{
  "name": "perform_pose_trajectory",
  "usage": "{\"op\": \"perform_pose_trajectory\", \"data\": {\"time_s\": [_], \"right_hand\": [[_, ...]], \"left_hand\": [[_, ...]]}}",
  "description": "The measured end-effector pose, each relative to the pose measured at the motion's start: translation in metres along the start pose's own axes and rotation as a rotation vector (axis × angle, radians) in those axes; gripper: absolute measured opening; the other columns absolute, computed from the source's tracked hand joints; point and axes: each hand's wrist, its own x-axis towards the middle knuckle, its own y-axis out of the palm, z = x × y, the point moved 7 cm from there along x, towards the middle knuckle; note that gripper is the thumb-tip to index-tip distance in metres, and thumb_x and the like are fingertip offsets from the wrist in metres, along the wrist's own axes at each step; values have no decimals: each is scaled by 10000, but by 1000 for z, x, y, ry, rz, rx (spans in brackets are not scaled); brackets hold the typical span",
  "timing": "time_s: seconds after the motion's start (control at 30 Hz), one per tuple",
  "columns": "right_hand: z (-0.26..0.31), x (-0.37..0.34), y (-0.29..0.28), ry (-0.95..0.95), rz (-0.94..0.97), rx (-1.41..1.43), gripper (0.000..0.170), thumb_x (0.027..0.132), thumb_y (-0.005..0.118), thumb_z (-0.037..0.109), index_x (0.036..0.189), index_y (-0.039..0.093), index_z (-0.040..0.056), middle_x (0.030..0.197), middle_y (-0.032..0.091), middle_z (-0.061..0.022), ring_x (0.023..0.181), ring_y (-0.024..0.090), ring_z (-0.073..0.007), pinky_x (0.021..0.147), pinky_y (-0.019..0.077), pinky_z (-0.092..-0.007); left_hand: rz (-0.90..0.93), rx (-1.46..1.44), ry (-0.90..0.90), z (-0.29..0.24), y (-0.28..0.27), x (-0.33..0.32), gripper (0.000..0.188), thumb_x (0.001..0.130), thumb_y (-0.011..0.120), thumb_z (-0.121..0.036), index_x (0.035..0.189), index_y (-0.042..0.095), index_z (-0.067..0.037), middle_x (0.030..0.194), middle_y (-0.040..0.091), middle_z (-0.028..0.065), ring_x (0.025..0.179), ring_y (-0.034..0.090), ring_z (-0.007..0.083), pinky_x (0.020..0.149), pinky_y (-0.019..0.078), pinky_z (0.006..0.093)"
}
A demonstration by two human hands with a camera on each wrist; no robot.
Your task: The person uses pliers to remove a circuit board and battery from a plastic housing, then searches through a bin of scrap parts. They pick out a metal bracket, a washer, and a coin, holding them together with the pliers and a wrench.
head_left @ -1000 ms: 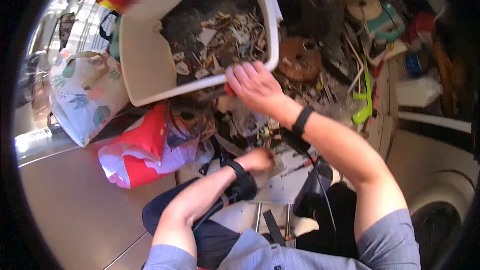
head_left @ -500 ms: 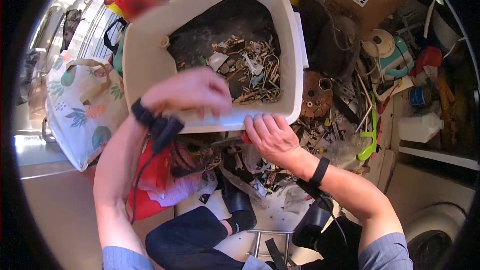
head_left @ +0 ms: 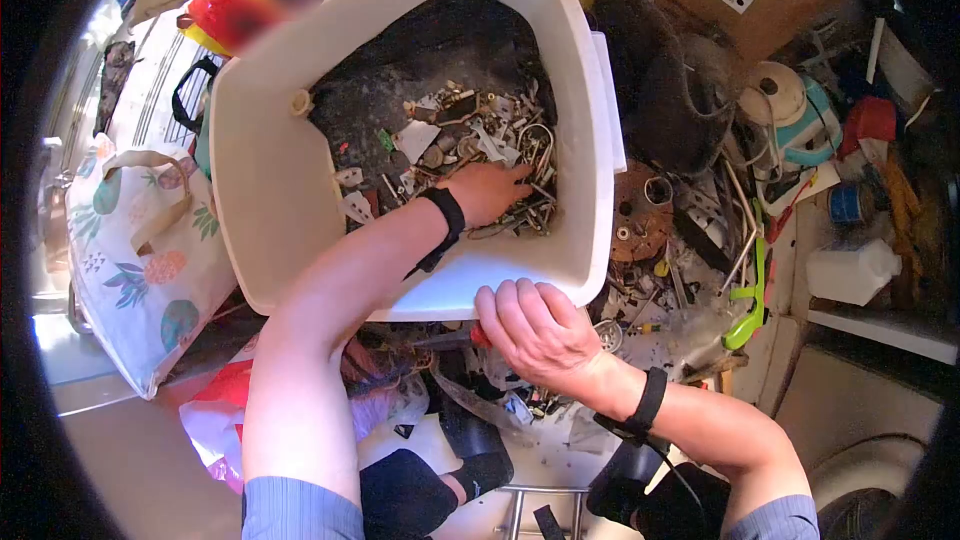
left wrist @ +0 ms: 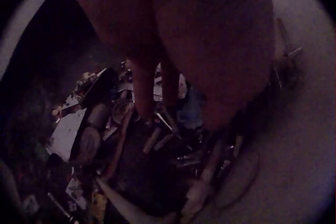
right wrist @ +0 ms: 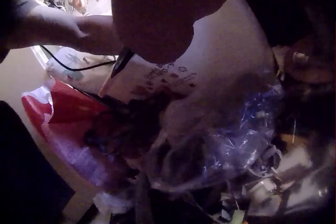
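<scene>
A large white plastic bin (head_left: 265, 170) is tilted toward me, with mixed small scrap (head_left: 450, 130) on its dark bottom. My left hand (head_left: 485, 192) reaches inside, fingers pointing down into the metal bits near the right wall. In the dim left wrist view, its spread fingers (left wrist: 143, 90) touch the scrap, with nothing seen pinched between them. At the bin's front rim, my right hand (head_left: 540, 332) has its fingers curled around a red-handled tool (head_left: 479, 336); a dark, narrow part sticks out leftward. Most of that tool is hidden by the hand.
A fruit-print bag (head_left: 150, 270) stands left of the bin, a red-and-white plastic bag (head_left: 215, 410) below it. Loose scrap and a rusty round plate (head_left: 635, 225) lie to the right, near a bright green plastic piece (head_left: 745, 315). A cardboard box (head_left: 750, 0) stands behind.
My left hand has come up from the floor clutter, over the front rim and into the scrap. My right hand has stayed at the rim with the red-handled tool. The bin appears lower in view.
</scene>
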Motion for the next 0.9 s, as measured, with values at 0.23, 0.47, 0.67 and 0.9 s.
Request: {"op": "perform_pose_trajectory", "data": {"time_s": [0.23,0.47,0.67,0.9], "right_hand": [[-2,1,0,-10,13,3,403,863,564,253,1174,630,6,1025,630,-112,947,626,-232,874,494,-332],[-2,1,3,-4,-11,-18,381,905,544,275,1156,632,3,1010,631,-108,951,618,-241,893,484,-344],[-3,2,2,25,5,-6,379,850,582,243,1158,645,31,1023,634,-100,942,635,-216,870,499,-316],[-4,0,3,34,-15,-1,351,891,580,259,1154,647,37,1025,633,-92,947,636,-210,873,497,-316]], "left_hand": [[30,1,57,32,28,-45,324,805,710,-143,1119,719,-63,1396,559,126,1135,650,356,939,562,469],[-100,-46,-183,78,3,-31,226,771,686,-113,968,714,-6,1123,683,250,1025,686,391,875,569,488],[-173,-111,-458,103,2,4,180,835,638,-129,837,704,39,894,705,278,902,703,430,802,583,507],[-210,-111,-605,110,19,-6,248,851,604,-71,1038,648,85,862,710,281,842,717,431,754,592,503]]}}
